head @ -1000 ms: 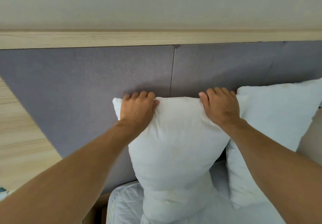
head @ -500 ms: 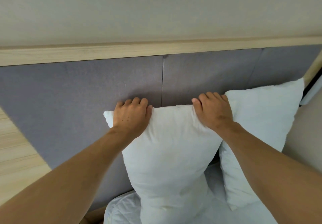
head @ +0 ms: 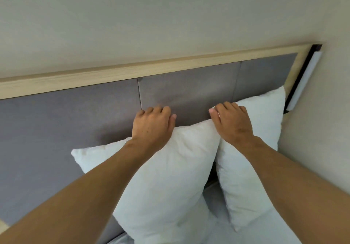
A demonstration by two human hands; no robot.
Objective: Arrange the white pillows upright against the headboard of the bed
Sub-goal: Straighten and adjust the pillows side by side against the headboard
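A white pillow [head: 166, 183] stands on end against the grey padded headboard [head: 56, 133], tilted so its top edge slopes down to the left. My left hand [head: 153, 126] grips the middle of that top edge. My right hand [head: 233, 124] grips its upper right corner. A second white pillow [head: 265, 130] stands upright just to the right, touching the first and leaning on the headboard. My forearms hide parts of both pillows.
A light wooden rail [head: 132, 71] caps the headboard, with a pale wall above. A white strip light in a dark frame [head: 303, 80] hangs at the headboard's right end. White bedding [head: 274, 230] lies below the pillows.
The view has swung left and tilted, so the headboard's right end now shows. The held pillow has tipped, its left corner lower. Both hands keep their grip on its top edge.
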